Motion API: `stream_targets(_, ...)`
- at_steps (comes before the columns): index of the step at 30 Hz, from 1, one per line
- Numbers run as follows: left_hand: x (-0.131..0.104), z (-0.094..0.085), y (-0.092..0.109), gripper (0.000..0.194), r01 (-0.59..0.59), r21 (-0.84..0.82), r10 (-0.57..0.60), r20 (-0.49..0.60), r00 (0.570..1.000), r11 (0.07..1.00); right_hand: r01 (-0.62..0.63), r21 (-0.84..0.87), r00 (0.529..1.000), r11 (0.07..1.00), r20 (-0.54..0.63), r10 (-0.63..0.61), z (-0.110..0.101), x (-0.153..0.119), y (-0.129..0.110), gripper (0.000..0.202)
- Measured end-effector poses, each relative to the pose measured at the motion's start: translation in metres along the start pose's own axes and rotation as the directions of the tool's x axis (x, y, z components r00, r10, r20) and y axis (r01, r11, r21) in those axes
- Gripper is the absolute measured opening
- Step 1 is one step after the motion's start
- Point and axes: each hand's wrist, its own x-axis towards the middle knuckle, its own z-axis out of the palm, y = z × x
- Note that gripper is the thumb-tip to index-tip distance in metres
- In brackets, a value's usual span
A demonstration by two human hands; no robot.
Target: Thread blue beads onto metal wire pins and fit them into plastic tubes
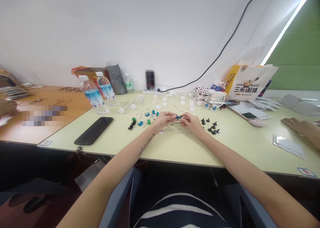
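Over the middle of the pale green table (155,146), a small blue part (178,117) is pinched between my two hands. My left hand (163,119) grips it from the left with closed fingers, and my right hand (191,122) meets it from the right, fingertips closed on its other end. Its exact kind is too small to make out. Left of my hands lie several blue parts (140,123), a green part (149,122) and black parts (130,127). Thin metal pins (182,133) are scattered under my hands. Several black knob-like pieces (214,124) stand to the right.
A dark phone (94,131) and two water bottles (93,96) stand left. White caps (158,107) and clear tubes lie behind my hands. A paper bag (247,83) stands back right. Another person's hand (297,125) rests at the right, near a clear packet (287,145).
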Motion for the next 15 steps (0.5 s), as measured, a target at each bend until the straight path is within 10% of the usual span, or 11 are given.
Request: stream_targets(15, -0.0009, 0.0001, 0.0005, 0.017, 0.006, 0.001, -0.006, 0.002, 1.000, 1.000, 0.020, -0.024, 1.000, 0.999, -0.001, -0.020, -0.0002, -0.0008, -0.0017, 0.020)
